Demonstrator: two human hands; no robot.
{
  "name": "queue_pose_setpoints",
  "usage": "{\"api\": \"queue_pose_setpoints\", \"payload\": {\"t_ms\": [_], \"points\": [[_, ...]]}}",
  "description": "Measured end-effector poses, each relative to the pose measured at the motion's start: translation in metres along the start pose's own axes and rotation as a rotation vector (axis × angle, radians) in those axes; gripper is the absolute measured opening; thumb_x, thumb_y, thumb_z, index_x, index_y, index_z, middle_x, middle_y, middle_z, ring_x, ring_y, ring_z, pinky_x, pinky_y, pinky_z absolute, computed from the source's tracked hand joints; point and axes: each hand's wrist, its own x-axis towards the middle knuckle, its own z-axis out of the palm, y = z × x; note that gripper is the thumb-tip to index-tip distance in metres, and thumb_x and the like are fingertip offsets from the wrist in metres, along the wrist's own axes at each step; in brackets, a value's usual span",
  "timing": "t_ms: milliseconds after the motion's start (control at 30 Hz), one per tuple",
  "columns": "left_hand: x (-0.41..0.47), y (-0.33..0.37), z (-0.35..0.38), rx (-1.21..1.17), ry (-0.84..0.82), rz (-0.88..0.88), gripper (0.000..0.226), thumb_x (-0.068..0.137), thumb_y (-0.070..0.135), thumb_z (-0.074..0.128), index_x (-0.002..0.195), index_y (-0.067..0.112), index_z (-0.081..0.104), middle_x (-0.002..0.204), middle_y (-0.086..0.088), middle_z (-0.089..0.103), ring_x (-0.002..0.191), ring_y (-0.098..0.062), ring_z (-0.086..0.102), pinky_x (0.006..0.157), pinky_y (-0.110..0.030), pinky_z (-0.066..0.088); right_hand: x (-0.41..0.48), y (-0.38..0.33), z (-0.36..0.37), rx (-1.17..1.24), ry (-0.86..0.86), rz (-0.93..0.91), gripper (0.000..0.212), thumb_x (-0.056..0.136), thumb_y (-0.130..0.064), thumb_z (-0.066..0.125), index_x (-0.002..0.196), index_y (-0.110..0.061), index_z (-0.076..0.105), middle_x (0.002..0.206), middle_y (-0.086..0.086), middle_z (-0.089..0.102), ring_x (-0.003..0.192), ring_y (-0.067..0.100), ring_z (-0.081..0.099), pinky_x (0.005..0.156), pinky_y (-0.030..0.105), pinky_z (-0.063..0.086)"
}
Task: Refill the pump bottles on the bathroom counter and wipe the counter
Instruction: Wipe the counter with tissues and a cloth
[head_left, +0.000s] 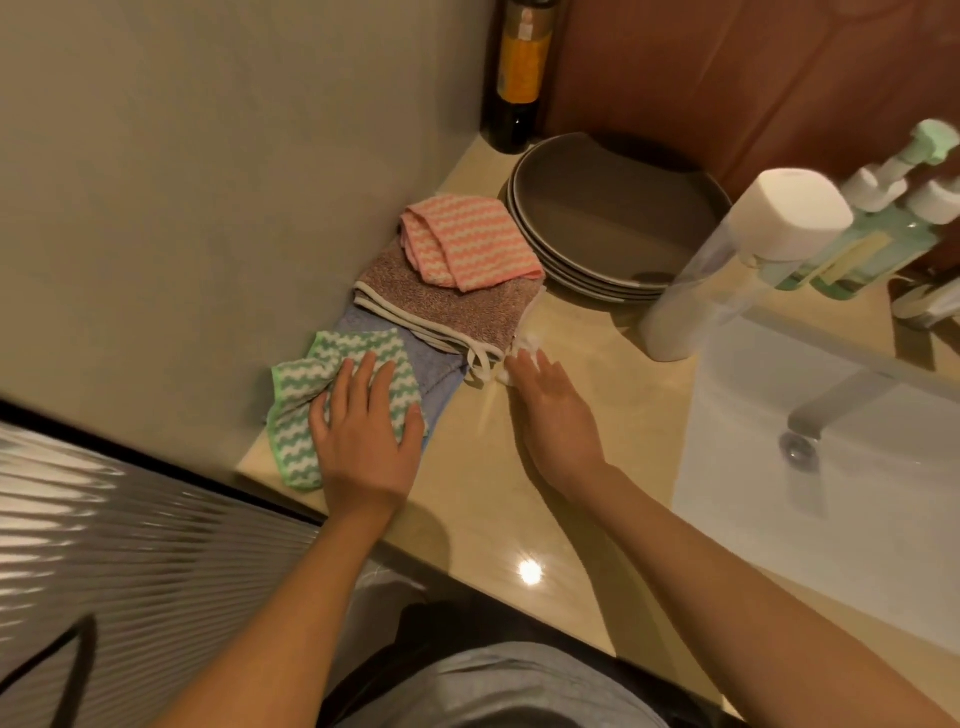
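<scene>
My left hand (366, 434) lies flat, fingers spread, on a green-and-white striped cloth (301, 415) at the counter's left edge. My right hand (553, 410) hovers or rests with straight fingers on the beige counter (597, 519), fingertips touching a small white wad (522, 348) beside the cloths. A tall white-capped bottle (727, 275) stands by the sink. Green pump bottles (878, 228) cluster at the far right.
A blue cloth (436, 369), a brown towel (452, 306) and a pink striped cloth (462, 241) lie in a row by the wall. Stacked grey plates (613, 228) and a dark bottle (517, 78) stand behind. The white sink (831, 467) with faucet (831, 405) is right.
</scene>
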Motion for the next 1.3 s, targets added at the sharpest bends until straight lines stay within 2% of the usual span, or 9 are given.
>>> {"api": "queue_pose_setpoints", "payload": {"t_ms": [167, 333, 467, 633, 733, 833, 933, 1100, 1300], "points": [[0.001, 0.0, -0.001, 0.013, -0.011, 0.005, 0.06, 0.09, 0.046, 0.029, 0.135, 0.012, 0.049, 0.147, -0.007, 0.042, 0.139, -0.025, 0.03, 0.109, -0.049, 0.022, -0.052, -0.014, 0.002, -0.006, -0.037, -0.283, 0.052, 0.075, 0.004, 0.066, 0.126, -0.001, 0.056, 0.13, 0.017, 0.057, 0.12, 0.037, 0.053, 0.096, 0.048, 0.044], [-0.001, -0.001, -0.002, 0.014, -0.026, 0.016, 0.059, 0.091, 0.046, 0.029, 0.137, 0.013, 0.046, 0.149, -0.006, 0.038, 0.141, -0.025, 0.027, 0.11, -0.049, 0.02, -0.09, 0.009, -0.002, -0.06, -0.146, -0.621, 0.039, 0.093, -0.014, 0.043, 0.13, -0.009, 0.056, 0.134, 0.008, 0.055, 0.126, 0.026, 0.049, 0.106, 0.037, 0.039], [-0.002, -0.002, -0.003, 0.006, -0.024, 0.024, 0.055, 0.092, 0.042, 0.035, 0.138, 0.013, 0.045, 0.15, -0.006, 0.037, 0.141, -0.024, 0.026, 0.111, -0.048, 0.018, -0.091, 0.053, -0.02, -0.08, -0.223, -0.742, 0.039, 0.097, -0.02, 0.043, 0.134, -0.012, 0.05, 0.138, 0.005, 0.051, 0.131, 0.023, 0.043, 0.111, 0.035, 0.03], [-0.002, -0.001, -0.003, 0.001, -0.018, 0.029, 0.055, 0.092, 0.042, 0.035, 0.138, 0.013, 0.045, 0.15, -0.006, 0.038, 0.141, -0.024, 0.026, 0.111, -0.047, 0.017, -0.064, 0.099, -0.046, -0.116, -0.213, -0.458, 0.044, 0.095, -0.023, 0.044, 0.138, -0.015, 0.044, 0.143, 0.009, 0.044, 0.133, 0.027, 0.04, 0.111, 0.042, 0.03], [-0.002, -0.001, -0.004, -0.001, -0.02, 0.028, 0.056, 0.093, 0.043, 0.034, 0.139, 0.013, 0.044, 0.15, -0.005, 0.037, 0.141, -0.023, 0.025, 0.111, -0.046, 0.016, -0.048, 0.103, -0.049, -0.061, -0.13, -0.13, 0.05, 0.096, -0.009, 0.047, 0.143, -0.02, 0.036, 0.151, 0.008, 0.031, 0.14, 0.03, 0.028, 0.113, 0.039, 0.022], [-0.002, -0.001, -0.004, -0.001, -0.023, 0.028, 0.055, 0.093, 0.043, 0.034, 0.139, 0.013, 0.044, 0.15, -0.005, 0.036, 0.142, -0.023, 0.024, 0.112, -0.047, 0.016, -0.036, 0.083, -0.041, -0.011, -0.032, 0.188, 0.05, 0.1, -0.009, 0.039, 0.147, -0.022, 0.03, 0.154, 0.005, 0.022, 0.142, 0.029, 0.02, 0.113, 0.037, 0.021], [-0.002, -0.001, -0.004, -0.001, -0.02, 0.026, 0.055, 0.093, 0.042, 0.035, 0.138, 0.013, 0.045, 0.15, -0.005, 0.037, 0.142, -0.023, 0.024, 0.111, -0.047, 0.016, -0.038, 0.048, -0.025, 0.033, 0.072, 0.248, 0.047, 0.1, -0.008, 0.04, 0.145, -0.015, 0.033, 0.152, 0.011, 0.03, 0.139, 0.033, 0.028, 0.108, 0.039, 0.03], [-0.002, 0.0, -0.005, -0.003, -0.016, 0.022, 0.054, 0.092, 0.041, 0.036, 0.138, 0.012, 0.045, 0.15, -0.006, 0.037, 0.141, -0.024, 0.024, 0.111, -0.047, 0.016, -0.078, 0.011, -0.005, 0.018, 0.0, -0.161, 0.049, 0.09, -0.008, 0.059, 0.137, -0.01, 0.047, 0.142, 0.011, 0.046, 0.128, 0.027, 0.047, 0.105, 0.039, 0.04], [-0.002, 0.0, -0.004, -0.01, -0.005, 0.023, 0.054, 0.093, 0.04, 0.036, 0.137, 0.011, 0.046, 0.149, -0.007, 0.038, 0.141, -0.024, 0.025, 0.111, -0.048, 0.017, -0.122, 0.055, -0.026, -0.057, -0.137, -0.511, 0.041, 0.092, -0.018, 0.043, 0.13, -0.012, 0.055, 0.135, 0.004, 0.053, 0.128, 0.018, 0.045, 0.111, 0.034, 0.029]]}}
